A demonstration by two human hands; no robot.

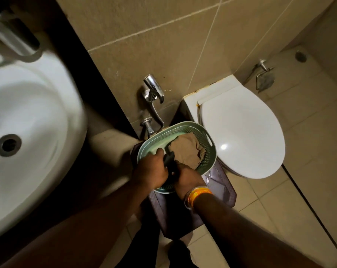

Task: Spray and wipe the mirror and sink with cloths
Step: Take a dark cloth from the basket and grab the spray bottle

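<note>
Both hands are down inside a pale green perforated plastic basket (206,136) at the centre of the view, which rests on a dark brown stool-like stand (219,182) set on the beige tiled floor (279,206). The left hand (152,171) is curled closed on a dark, black object (170,163) at the basket's 7 o'clock edge; the object is partly hidden and blurred, and what it is cannot be told. The right hand (188,177), with orange and clear bangles (197,194) at the wrist, is pressed against the same dark object from the 5 o'clock side, fingers folded; whether it grips the object or the cloth cannot be told. A crumpled brown cloth (188,149) lies inside the basket toward its 3 o'clock side, touching the fingers of both hands. The white ceramic oval sink (38,117) fills the 9 o'clock part of the view, blurred, with its round metal drain (8,145) visible and a chrome tap (13,39) at 10 o'clock. A white toilet with closed lid (241,132) stands at 3 o'clock, just beside the basket. A chrome wall tap with hose (153,91) is fixed to the beige tiled wall (163,35) at 12 o'clock of the basket.
</note>
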